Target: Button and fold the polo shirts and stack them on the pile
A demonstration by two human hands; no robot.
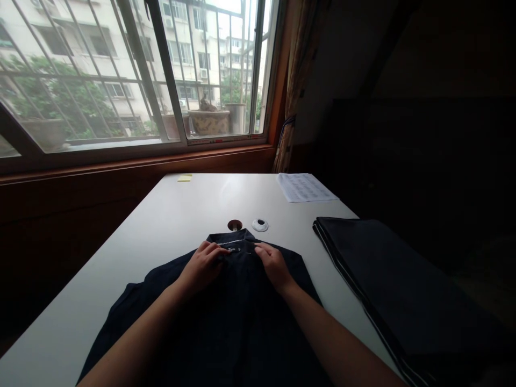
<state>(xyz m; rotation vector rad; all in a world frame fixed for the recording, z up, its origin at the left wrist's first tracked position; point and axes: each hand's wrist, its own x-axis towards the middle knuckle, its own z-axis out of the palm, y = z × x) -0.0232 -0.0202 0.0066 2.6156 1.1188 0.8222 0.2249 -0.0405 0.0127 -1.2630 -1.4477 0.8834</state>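
Observation:
A dark navy collared shirt point(237, 322) lies spread on the white table, its collar point(230, 236) pointing to the far side. My left hand point(205, 263) is at the left of the neck opening, fingers bent and closed on the fabric beside a small pale label point(234, 249). On the other side of the opening, my right hand point(274, 264) pinches the cloth just below the collar with thumb and fingers. Both forearms rest over or hover above the shirt's body; I cannot tell which. The shirt's lower part runs out of view at the bottom.
Folded dark cloth point(387, 274) with pale edge lines covers the right of the white table point(133, 236). Beyond the collar are a round cable hole point(235, 225) and a white ring cap point(260, 224). Printed sheets point(307, 188) and yellow sticky notes point(185, 177) lie at the far edge.

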